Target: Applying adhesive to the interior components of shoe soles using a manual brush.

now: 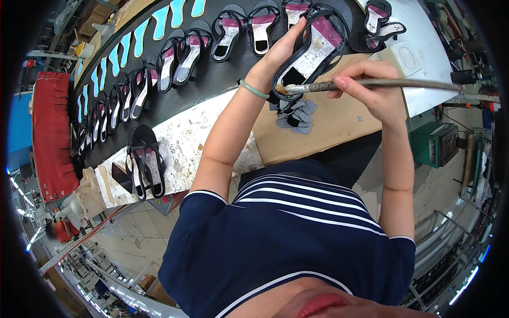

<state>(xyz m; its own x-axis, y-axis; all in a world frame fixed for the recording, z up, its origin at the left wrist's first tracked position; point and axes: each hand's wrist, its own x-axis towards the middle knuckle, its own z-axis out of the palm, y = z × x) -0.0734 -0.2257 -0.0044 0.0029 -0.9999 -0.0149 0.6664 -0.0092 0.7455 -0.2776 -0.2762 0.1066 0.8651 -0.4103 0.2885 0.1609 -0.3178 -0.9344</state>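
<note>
Brush [319, 86] against black strappy sandal [316, 52]

Workshop floor: pale tile [143, 225], grimy, joints visible. White counter [183, 132], heavily stained, runs along a long black work surface [212, 79]. Red cover [50, 138] hangs at far left, blue panel [19, 119] behind it. Green metal box [427, 143] at right. Metal racking [101, 259] lower left. Bright strip lights [466, 283] at lower right rim; fisheye bends everything.

Sandals [228, 38] in a row on the work surface [180, 100], insoles [160, 24] behind, cardboard [339, 127] before.
</note>
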